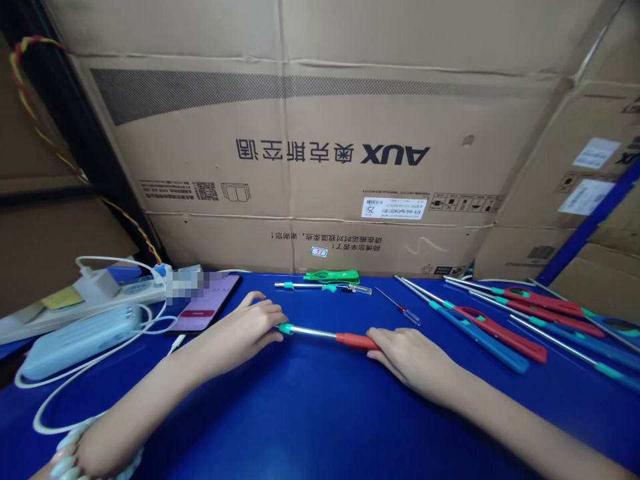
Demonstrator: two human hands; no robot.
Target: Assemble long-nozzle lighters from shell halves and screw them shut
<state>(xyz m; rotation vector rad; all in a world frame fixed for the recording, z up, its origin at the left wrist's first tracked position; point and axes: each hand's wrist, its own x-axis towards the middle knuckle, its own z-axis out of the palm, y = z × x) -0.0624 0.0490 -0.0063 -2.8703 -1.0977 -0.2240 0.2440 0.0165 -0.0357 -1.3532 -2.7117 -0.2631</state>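
Observation:
A long tool (320,333) with a steel shaft, a teal tip and a red handle lies across the blue table (310,413) between my hands. My left hand (247,327) rests palm down, fingers curled together at the teal tip. My right hand (407,357) lies over the red handle end, fingers closed around it.
Several similar long tools with red and blue handles (500,330) lie at the right. A green tool (333,275), a thin steel rod (320,287) and a small screwdriver (400,308) lie near the cardboard box (320,153). A phone (205,303), power strip (100,290), power bank (80,340) and white cables sit at the left.

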